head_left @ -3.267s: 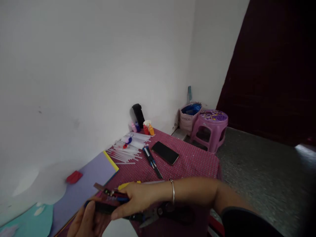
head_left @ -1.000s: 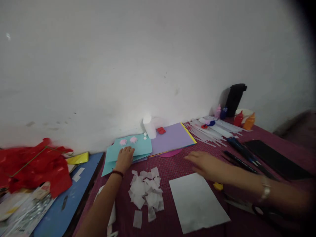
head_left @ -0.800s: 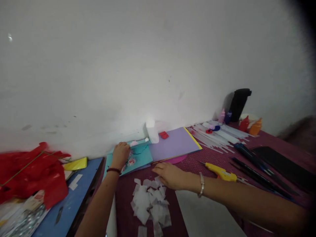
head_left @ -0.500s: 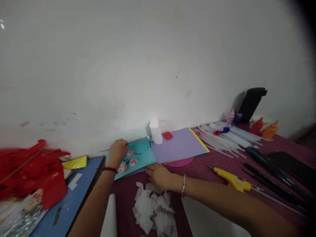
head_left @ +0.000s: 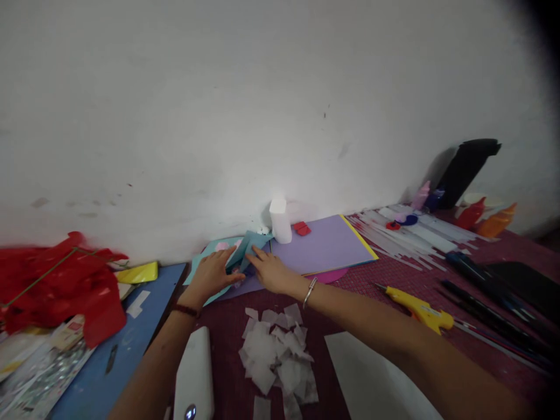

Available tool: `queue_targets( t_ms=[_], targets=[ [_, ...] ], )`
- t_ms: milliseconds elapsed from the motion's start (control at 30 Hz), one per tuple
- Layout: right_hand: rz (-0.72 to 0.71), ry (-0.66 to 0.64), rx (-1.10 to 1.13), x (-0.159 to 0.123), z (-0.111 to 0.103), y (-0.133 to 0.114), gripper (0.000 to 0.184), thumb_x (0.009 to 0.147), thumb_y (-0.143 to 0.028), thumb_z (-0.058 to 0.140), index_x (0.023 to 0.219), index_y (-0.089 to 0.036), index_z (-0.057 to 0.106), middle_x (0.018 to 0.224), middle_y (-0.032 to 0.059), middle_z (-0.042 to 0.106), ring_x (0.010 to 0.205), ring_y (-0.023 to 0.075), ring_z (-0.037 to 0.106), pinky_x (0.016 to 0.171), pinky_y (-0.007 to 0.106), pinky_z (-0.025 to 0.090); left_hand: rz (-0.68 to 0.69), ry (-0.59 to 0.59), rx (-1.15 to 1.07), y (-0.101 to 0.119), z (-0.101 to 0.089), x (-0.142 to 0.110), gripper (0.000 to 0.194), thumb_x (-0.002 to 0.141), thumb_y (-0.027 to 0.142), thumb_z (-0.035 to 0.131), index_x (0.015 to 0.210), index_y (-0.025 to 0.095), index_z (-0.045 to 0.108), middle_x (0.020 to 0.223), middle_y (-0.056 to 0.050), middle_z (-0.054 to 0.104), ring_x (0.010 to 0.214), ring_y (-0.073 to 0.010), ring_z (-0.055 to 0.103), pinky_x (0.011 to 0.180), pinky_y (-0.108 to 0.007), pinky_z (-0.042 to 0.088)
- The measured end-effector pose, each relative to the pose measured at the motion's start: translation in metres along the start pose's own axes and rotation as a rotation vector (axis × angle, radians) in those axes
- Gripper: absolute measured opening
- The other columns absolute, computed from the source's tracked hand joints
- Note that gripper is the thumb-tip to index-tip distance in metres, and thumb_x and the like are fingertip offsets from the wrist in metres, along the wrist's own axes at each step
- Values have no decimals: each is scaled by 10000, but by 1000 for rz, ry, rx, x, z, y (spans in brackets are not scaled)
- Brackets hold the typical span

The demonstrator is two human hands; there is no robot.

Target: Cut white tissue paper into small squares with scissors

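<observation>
The light in here is dim and greyish, palest across the middle of the wall (head_left: pixel 280 116). A soft shadow falls beside the black case (head_left: pixel 466 172). The right edge darkens, and things there look stretched and slightly blurred.

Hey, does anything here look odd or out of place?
The turquoise card is bent up between the left hand and right hand rather than lying flat. Smudges mark the wall behind. I see no spill.

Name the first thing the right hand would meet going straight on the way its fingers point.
The right hand would first meet the raised flap of the turquoise card, right by its fingertips; beyond that, probably the wall, though depth is unclear.
</observation>
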State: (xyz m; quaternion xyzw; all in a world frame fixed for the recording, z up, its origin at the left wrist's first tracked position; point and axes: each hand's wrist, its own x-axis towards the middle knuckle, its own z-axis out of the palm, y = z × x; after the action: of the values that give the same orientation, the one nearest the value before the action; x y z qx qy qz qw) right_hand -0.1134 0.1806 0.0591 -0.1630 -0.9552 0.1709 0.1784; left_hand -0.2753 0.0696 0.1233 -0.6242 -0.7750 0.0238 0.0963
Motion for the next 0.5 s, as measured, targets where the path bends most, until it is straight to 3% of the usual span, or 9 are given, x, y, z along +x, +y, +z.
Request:
queue_targets(
  t_ms=[33,100,200,300,400,500],
  targets=[
    [-2,11,31,6,-2,2,615,859,-160,431,1451,-180,270,1527,178,199,1257,310,424,939,450,415,-17,-2,15,2,2,0,685,781,444,595,1385,205,375,1319,-118,564,1161,-278,533,923,-370,404],
    [-9,19,74,13,-4,4,615,862,-155,429,1454,-131,262,1519,209,194,1303,296,380,984,427,388,-73,-7,47,5,7,2,592,790,348,572,1338,175,431,1236,-146,606,1102,-300,564,877,-393,416],
    [-34,14,90,8,-3,4,626,855,-144,438,1449,-82,253,1505,231,209,1331,267,348,1016,380,368,-129,-42,51,6,12,11,281,818,244,486,1041,146,626,995,-140,684,940,-269,628,768,-346,437],
    [-91,-13,23,-13,3,2,589,843,-142,456,1414,-78,327,1478,220,272,1291,259,394,993,377,392,-111,-89,29,10,17,18,190,805,288,514,866,183,660,891,-86,696,849,-222,642,691,-289,438],
    [-163,-83,-98,-38,11,1,326,842,-174,487,1140,-121,609,1409,186,398,1151,278,503,920,422,434,-78,-99,39,17,19,20,160,782,274,545,820,187,674,891,-84,683,865,-225,634,703,-294,440],
    [-208,-117,-147,-55,19,2,180,832,-199,531,906,-134,682,1373,174,456,1095,300,521,922,472,409,-70,-75,76,15,7,23,192,809,203,490,802,179,680,881,-106,665,857,-233,630,715,-317,443]
  ],
)
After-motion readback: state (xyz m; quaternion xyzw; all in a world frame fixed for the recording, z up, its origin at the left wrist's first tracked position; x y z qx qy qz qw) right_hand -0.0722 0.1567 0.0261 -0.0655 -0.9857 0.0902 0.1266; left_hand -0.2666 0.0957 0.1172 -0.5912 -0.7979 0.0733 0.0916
